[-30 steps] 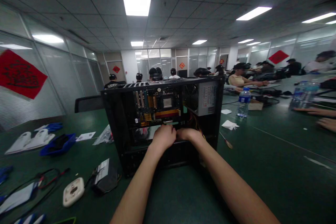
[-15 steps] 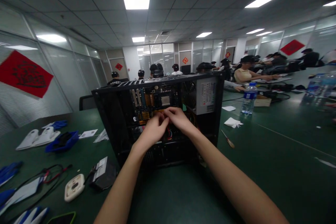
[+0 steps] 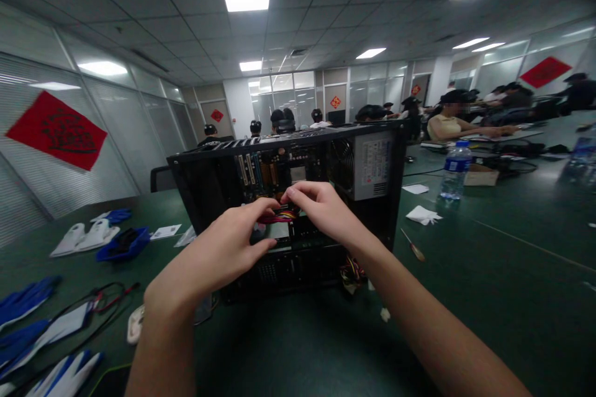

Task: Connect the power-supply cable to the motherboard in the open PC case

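A black computer case (image 3: 403, 180) stands open-sided on the green table in front of me. Inside it are a motherboard (image 3: 298, 173) with slots and a silver power supply (image 3: 372, 164) at upper right. My left hand (image 3: 228, 236) reaches into the case with thumb and fingers apart, beside a bundle of coloured cables (image 3: 278, 216). My right hand (image 3: 321, 208) bends over the lower board, its fingertips pressed together close to the left fingertips. Whatever they pinch is hidden. Another tangle of coloured wires (image 3: 352, 272) hangs at the case's lower right.
To the right lie a screwdriver (image 3: 413, 245), crumpled tissue (image 3: 423, 215) and a water bottle (image 3: 455, 172). On the left are a blue tray (image 3: 123, 247), blue-and-white gloves (image 3: 28, 301) and red-black leads (image 3: 105, 301). Other people (image 3: 449, 121) sit at tables beyond.
My left hand has drawn back leftward and its fingers have spread, uncovering the coloured cables. The right hand stays near the board, shifted slightly. The view has turned a little left.
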`<state>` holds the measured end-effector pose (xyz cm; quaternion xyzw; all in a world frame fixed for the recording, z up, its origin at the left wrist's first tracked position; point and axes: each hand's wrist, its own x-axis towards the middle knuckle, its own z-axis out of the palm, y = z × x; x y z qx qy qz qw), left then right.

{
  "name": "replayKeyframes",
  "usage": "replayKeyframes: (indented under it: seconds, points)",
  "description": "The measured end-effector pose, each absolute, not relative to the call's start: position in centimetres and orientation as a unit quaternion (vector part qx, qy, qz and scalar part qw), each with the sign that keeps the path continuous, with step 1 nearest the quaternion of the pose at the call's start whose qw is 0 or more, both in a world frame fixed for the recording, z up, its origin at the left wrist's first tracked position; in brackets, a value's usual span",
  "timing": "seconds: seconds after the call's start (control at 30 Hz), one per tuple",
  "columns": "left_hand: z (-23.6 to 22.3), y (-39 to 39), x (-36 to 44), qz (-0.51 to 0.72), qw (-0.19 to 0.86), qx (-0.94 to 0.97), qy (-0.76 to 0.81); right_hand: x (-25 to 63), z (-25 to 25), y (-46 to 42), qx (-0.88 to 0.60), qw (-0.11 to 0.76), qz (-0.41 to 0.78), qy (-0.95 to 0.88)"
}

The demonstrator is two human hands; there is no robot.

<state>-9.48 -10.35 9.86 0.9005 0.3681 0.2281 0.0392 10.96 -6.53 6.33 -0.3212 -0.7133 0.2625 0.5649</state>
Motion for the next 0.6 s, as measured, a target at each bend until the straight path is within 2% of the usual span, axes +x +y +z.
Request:
replayKeyframes:
  seconds: [0.23, 0.33, 0.6]
  points:
    - [9.9, -7.0, -11.0, 0.347, -0.009, 0.862, 0.37, 11.1, 7.4, -8.0, -0.288, 0.625, 0.316, -0.653]
    - [9.5, -5.8, -11.1, 0.386, 0.004, 0.841, 0.379, 11.2, 7.5, -8.0, -0.292, 0.634, 0.327, -0.638]
    - [9.3, -6.0, -9.5, 0.435, 0.287, 0.793, 0.315, 12.5, 7.9, -8.1, -0.318, 0.628, 0.316, -0.636]
